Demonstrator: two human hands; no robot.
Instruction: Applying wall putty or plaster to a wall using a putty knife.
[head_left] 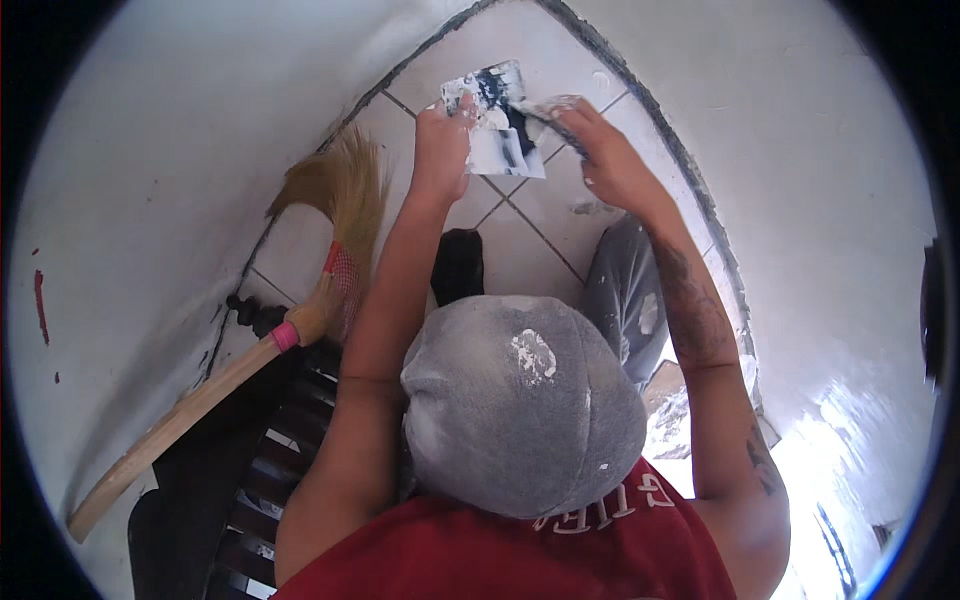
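Observation:
My left hand [442, 145] grips the left side of a flat rectangular plate [505, 155], smeared with white paste over a dark surface. My right hand [600, 150] is closed on a paste-coated scraper [550, 125], whose end meets the plate's right part. Both tools are held out in front of me above the white tiled floor [530, 220]. The fingers of my left hand are partly whitened and partly hidden by the plate.
A straw broom [180, 420] leans at the left beside a dark slatted piece of furniture [260, 500]. Pale walls [800, 170] close in on both sides, with a dark rough seam along the floor's edge. My dark shoe [457, 265] rests on the tiles.

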